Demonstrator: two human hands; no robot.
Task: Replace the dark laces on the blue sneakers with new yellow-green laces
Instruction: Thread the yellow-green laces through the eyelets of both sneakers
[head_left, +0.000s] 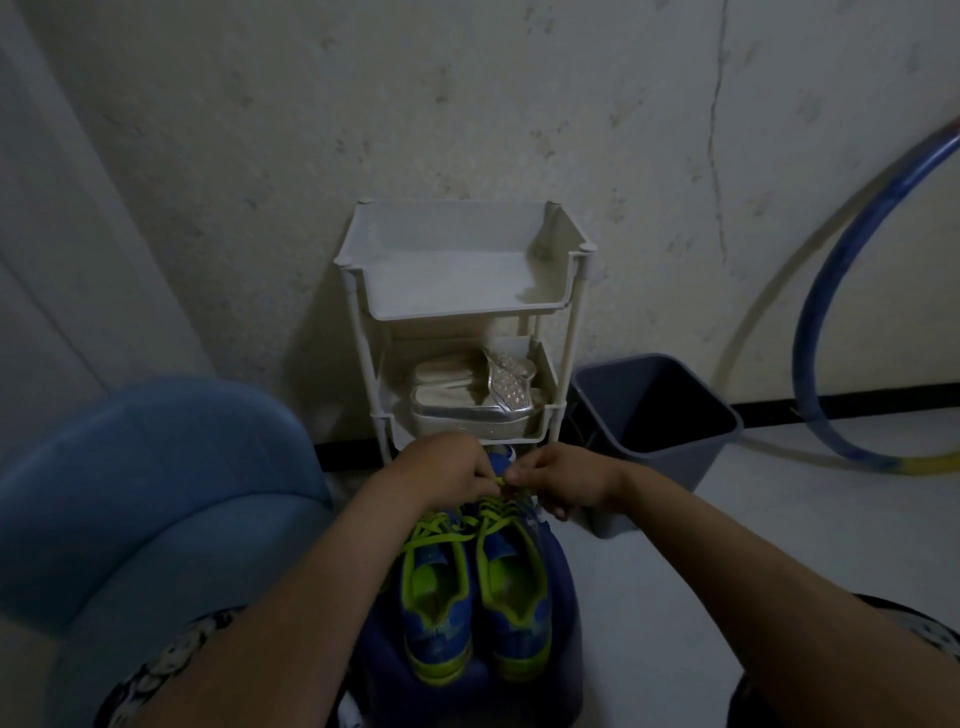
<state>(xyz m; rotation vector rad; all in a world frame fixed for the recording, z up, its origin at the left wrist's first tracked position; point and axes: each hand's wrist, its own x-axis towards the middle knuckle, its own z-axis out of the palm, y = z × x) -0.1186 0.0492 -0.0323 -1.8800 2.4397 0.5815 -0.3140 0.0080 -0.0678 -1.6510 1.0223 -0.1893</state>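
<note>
Two blue sneakers with yellow-green lining stand side by side on a dark blue stool (563, 597), heels toward me. The left sneaker (436, 597) carries yellow-green laces (441, 527) crossed over its tongue. The right sneaker (514, 587) is laced yellow-green too. My left hand (441, 467) and my right hand (558, 480) meet over the toe end of the right sneaker, each pinching the yellow-green lace (500, 482) between them. The sneakers' toes are hidden under my hands. No dark laces show.
A white tiered rack (462, 291) stands against the wall straight ahead, with silver sandals (472, 400) on its middle shelf. A grey bin (654, 431) sits to its right. A blue hoop (831, 291) leans at far right. A blue seat (140, 499) is at left.
</note>
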